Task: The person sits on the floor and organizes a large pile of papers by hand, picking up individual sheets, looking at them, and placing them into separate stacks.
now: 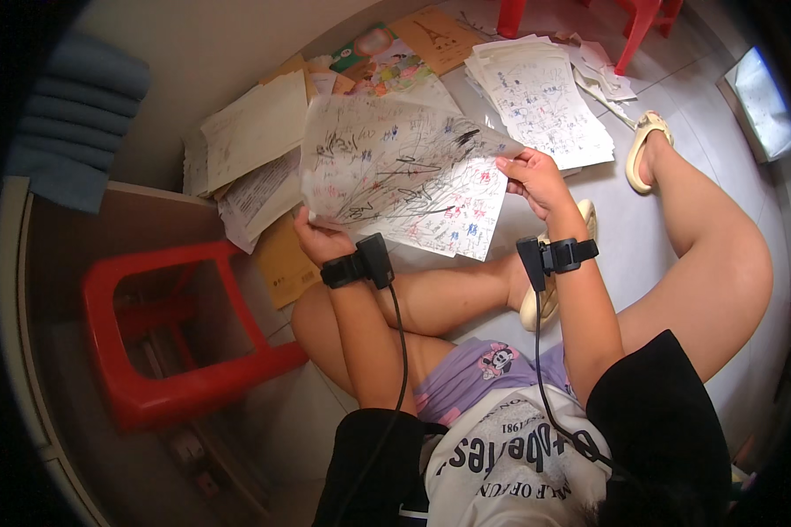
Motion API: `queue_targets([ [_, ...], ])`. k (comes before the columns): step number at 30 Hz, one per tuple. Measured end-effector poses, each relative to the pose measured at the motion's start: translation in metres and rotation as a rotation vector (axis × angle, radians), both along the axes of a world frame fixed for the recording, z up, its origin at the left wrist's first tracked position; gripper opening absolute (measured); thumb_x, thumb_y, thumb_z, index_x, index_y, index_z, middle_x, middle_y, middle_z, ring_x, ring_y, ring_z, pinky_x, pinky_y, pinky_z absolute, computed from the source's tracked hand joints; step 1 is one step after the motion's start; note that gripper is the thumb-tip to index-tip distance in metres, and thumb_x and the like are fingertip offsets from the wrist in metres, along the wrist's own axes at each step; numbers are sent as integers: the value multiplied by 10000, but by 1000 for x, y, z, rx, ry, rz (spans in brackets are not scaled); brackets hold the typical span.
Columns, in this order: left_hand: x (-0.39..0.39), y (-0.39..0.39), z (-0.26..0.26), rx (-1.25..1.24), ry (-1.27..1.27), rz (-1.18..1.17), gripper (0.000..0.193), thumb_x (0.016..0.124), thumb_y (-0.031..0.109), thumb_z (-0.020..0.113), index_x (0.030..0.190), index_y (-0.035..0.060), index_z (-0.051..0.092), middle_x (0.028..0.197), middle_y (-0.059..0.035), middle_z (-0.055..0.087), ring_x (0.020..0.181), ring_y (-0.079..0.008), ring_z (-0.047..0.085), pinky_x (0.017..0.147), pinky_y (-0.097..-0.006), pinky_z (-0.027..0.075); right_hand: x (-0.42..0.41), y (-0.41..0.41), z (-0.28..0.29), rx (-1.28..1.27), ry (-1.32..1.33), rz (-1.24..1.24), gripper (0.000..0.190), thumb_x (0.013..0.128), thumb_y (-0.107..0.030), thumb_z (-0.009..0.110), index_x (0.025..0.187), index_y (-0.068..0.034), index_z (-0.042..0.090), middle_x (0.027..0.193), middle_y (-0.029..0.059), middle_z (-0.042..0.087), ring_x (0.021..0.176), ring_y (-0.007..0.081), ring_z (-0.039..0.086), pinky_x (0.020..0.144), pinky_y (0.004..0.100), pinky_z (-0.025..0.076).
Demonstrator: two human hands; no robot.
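Note:
My left hand (326, 238) holds the lower left edge of some scribbled paper sheets (395, 171), its fingers partly hidden behind them. On the other side, my right hand (532, 176) pinches their right edge between thumb and fingers. The sheets are spread above the floor, covered in black, red and blue pen marks, with the top one curling. Beyond my right hand lies a stack of written-on papers (540, 99). Further papers (257, 132) are piled at the left, near a brown paper booklet (283, 263). A colourful illustrated booklet (395, 69) and a brown cover with a tower drawing (435, 36) lie behind.
A red plastic stool (171, 382) stands at the left, beside a cabinet panel (151, 211) and folded blue-grey fabric (79, 118). Another red stool (633, 33) is at the top right. Cream slippers (638, 158) are on my feet. A box-like object (758, 105) stands at the far right.

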State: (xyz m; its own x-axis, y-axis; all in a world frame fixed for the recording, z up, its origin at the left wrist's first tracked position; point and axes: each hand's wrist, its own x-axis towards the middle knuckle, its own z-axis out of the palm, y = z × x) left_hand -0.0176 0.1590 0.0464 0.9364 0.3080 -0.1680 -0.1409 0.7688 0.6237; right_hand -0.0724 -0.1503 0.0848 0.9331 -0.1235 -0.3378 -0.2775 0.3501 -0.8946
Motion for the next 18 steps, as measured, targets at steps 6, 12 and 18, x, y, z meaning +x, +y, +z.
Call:
queue_targets([
  [6,1,-18,5,-57,29,-51,304,802,291,526,930,15,519,946,-69,553,881,-197,524,801,-321,412,-3,-2,6,65,23,-35,144,762,-42,582,896,8,561,821,83,606,699,130,593,555,199,475],
  [12,2,-8,-6,-155,116,45,289,777,315,600,604,161,428,524,61,403,465,-56,378,434,-175,348,6,-79,-17,9,21,-248,205,748,10,547,944,50,496,822,111,582,655,163,571,524,243,447],
  [18,10,-20,-31,415,430,-135,159,814,211,551,812,57,510,686,-19,521,546,-85,462,481,-188,392,-3,-137,-52,105,7,-659,223,765,42,500,986,6,492,907,128,573,778,225,586,614,311,493],
])
